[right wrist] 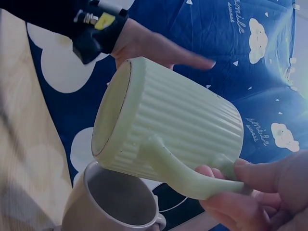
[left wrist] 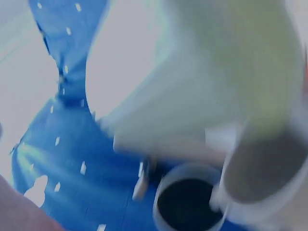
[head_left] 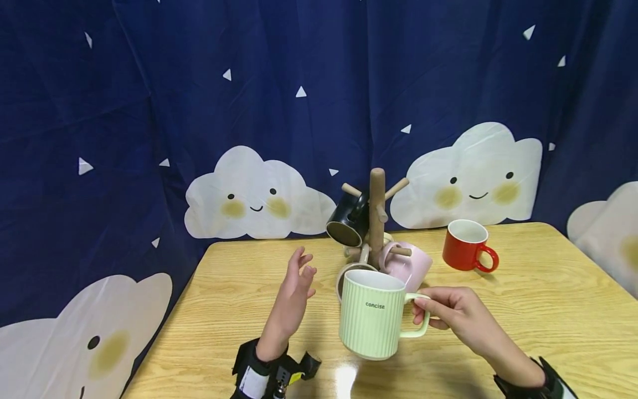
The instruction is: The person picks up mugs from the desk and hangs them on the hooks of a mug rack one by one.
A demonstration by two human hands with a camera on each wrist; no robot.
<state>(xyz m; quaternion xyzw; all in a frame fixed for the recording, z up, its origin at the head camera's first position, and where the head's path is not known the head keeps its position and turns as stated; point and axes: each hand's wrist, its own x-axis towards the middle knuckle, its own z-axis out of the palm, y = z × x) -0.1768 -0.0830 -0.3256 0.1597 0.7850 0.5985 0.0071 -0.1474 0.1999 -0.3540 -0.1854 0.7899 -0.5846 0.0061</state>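
A pale green ribbed mug [head_left: 374,316] marked "concise" is held upright above the table, in front of a wooden mug tree [head_left: 377,216]. My right hand [head_left: 456,316] pinches its handle between thumb and fingers, as the right wrist view also shows at the mug handle [right wrist: 192,180]. To the left of the mug, my left hand [head_left: 294,293] is raised with loose fingers and holds nothing. On the tree hang a black mug [head_left: 349,219], a pink mug [head_left: 408,269] and a beige mug [right wrist: 115,199], the last mostly hidden behind the green one in the head view.
A red mug [head_left: 463,246] stands on the wooden table [head_left: 548,310], right of the tree. Bare pegs [head_left: 397,188] stick out near the tree's top. Behind the table hangs a dark blue curtain [head_left: 279,44] with clouds. The left wrist view is blurred.
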